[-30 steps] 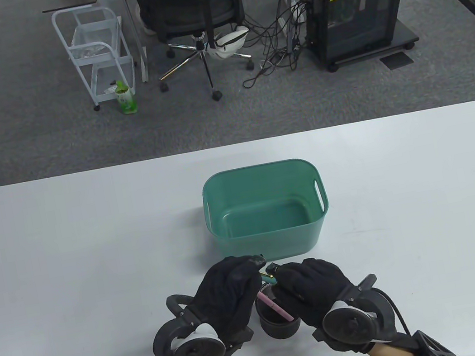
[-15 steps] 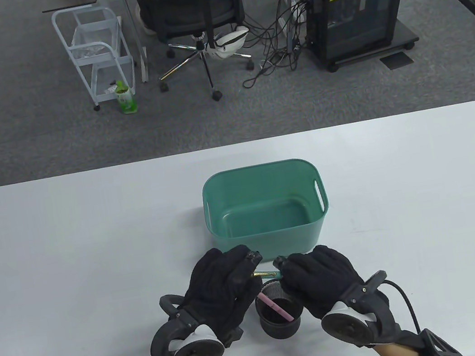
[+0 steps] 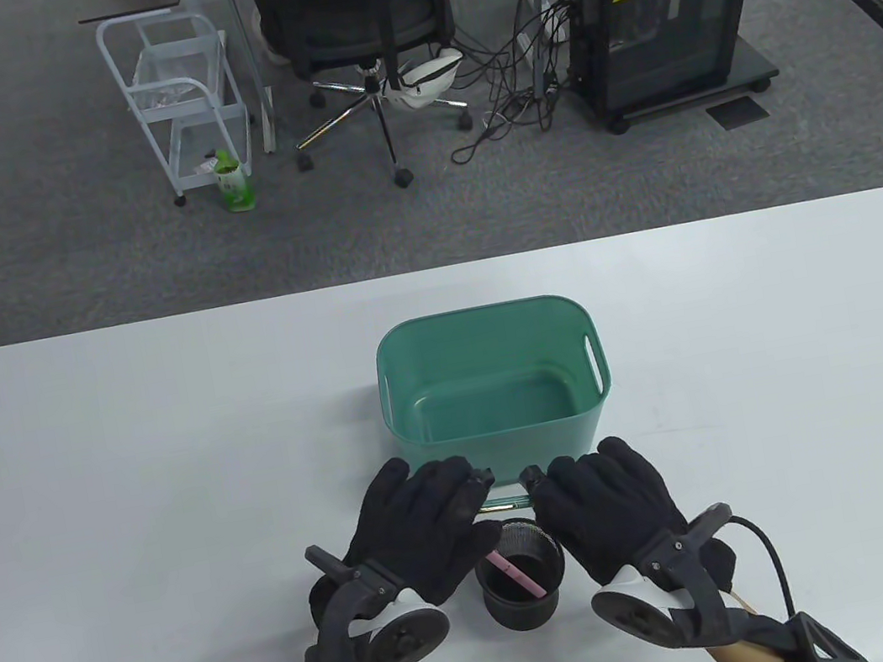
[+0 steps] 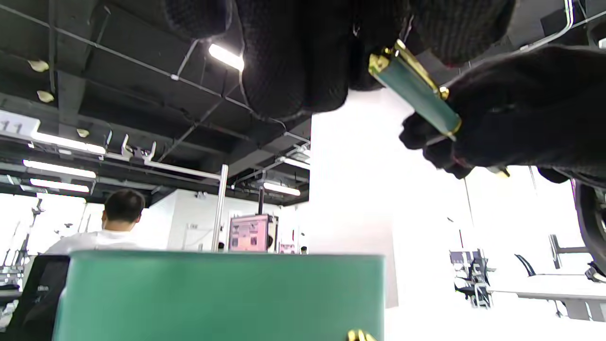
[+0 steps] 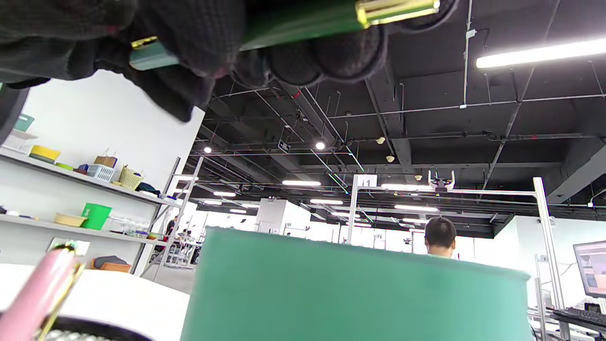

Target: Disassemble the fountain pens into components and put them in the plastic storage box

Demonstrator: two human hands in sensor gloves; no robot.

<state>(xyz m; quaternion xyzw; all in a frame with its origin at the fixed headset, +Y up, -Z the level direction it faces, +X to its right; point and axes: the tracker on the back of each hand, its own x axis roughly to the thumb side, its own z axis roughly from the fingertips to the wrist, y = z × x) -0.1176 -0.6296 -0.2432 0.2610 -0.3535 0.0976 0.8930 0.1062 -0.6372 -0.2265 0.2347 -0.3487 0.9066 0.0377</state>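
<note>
Nearest to the person, a black mesh pen cup [image 3: 523, 581] stands on the white table [image 3: 95, 495], between the two wrists. A pink pen [image 3: 517, 574] leans inside it, its end also visible in the right wrist view [image 5: 40, 293].

Just beyond the cup, the left hand [image 3: 421, 531] and the right hand [image 3: 608, 502] meet over the table, both in black gloves w/ a tracker on the back. Between them lies a green fountain pen [image 3: 505, 499] w/ gold trim, approx. horizontal. Left fingers are curled round one end of it [image 4: 416, 94]; right fingers and thumb are clamped round the other end [image 5: 303, 21]. Both hands grip it, and the pen is above the table, not inside any container.

Directly behind the hands sits the green plastic storage box [image 3: 495, 390], close to the fingertips; no pen part is seen inside.

Far behind, on the grey carpet: an office chair [image 3: 363, 29], a white cart [image 3: 184, 103], a black PC case [image 3: 662, 10].
</note>
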